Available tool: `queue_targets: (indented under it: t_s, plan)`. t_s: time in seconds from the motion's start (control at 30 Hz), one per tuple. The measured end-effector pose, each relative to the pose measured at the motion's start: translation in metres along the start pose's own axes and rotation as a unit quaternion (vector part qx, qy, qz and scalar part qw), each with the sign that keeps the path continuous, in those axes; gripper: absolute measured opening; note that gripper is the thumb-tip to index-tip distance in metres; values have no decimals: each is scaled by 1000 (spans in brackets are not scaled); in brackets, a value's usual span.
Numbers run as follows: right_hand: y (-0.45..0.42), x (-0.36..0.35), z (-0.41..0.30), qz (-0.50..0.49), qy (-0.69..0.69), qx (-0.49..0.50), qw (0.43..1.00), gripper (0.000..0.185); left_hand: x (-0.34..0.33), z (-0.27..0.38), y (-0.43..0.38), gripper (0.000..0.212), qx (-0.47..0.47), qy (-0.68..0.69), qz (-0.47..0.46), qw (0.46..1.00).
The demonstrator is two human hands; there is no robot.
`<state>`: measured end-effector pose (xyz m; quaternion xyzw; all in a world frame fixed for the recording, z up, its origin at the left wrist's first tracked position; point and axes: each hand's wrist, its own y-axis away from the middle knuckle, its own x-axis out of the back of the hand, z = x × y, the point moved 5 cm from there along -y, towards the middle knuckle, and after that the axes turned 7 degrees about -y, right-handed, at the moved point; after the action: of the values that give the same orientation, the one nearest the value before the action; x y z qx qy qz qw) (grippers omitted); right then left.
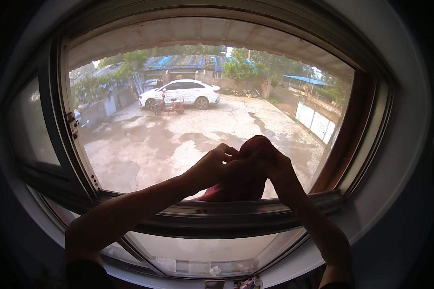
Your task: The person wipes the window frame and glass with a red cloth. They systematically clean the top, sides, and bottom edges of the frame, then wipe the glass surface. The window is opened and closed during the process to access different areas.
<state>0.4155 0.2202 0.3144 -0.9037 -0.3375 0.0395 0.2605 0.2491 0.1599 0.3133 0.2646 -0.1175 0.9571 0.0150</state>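
A dark red cloth point(244, 186) is bunched between my two raised hands, its lower part hanging in front of the window's lower rail point(202, 208). My left hand point(215, 164) grips the cloth from the left, with a small gap showing between thumb and fingers. On the other side my right hand point(276, 162) holds the bunched top, its fingers mostly hidden behind the fabric. Both arms reach forward at the window opening. The hands and cloth are dark against the bright yard, so finer detail is lost.
A sliding sash point(39, 119) with a latch point(72, 125) stands at the left. Below the rail is a lower pane point(202, 249), with small items point(249, 283) at the bottom edge. Outside are a concrete yard point(159, 151), a white car point(181, 93) and a red scooter point(169, 106).
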Motion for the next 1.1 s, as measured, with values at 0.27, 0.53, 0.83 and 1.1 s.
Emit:
queue_targets:
  t_s: [0.27, 0.53, 0.83, 1.1]
  plan:
    - [5, 73, -73, 79, 310, 130, 938, 33, 49, 7, 119, 31, -136, -312, 168, 925]
    - [42, 11, -45, -277, 409, -187, 849, 34, 82, -52, 223, 21, -152, -496, 333, 788]
    - [30, -6, -38, -285, 458, -198, 818, 24, 92, -89, 244, 36, -167, -567, 361, 721]
    - [16, -52, -29, -312, 430, -44, 846, 25, 102, -94, 269, 27, -213, -464, 480, 713]
